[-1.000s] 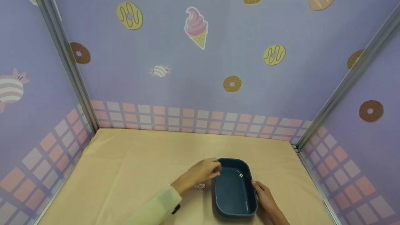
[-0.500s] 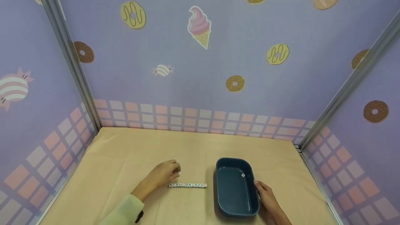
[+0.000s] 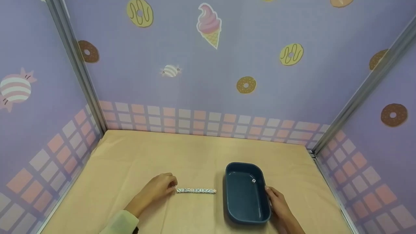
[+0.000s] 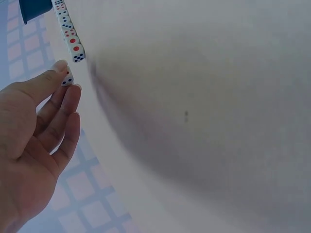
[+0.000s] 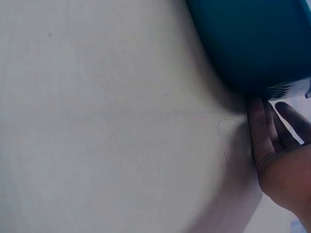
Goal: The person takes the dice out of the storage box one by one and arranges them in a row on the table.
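Note:
My left hand (image 3: 158, 188) pinches a small white die (image 4: 68, 77) between thumb and fingertips. It is at the left end of a straight row of white dice (image 3: 196, 190) on the cloth-covered table. In the left wrist view a narrow gap shows between the held die and the row's near end. Right of the row stands a deep blue rectangular tray (image 3: 248, 213) with rounded corners. One loose die (image 3: 253, 180) lies inside, toward its far right. My right hand (image 3: 279, 204) touches the tray's right wall, its fingers fairly straight in the right wrist view and their tips partly hidden.
A beige cloth (image 3: 139, 152) covers the table. Purple walls (image 3: 182, 91) printed with sweets enclose the back and both sides, with metal posts (image 3: 81, 74) at the corners. A thin hair-like strand (image 5: 221, 138) lies on the cloth near the right hand.
My left hand has moved left from the tray's rim to the left end of the row, uncovering the dice. The right hand stays at the tray, and the loose die lies still inside.

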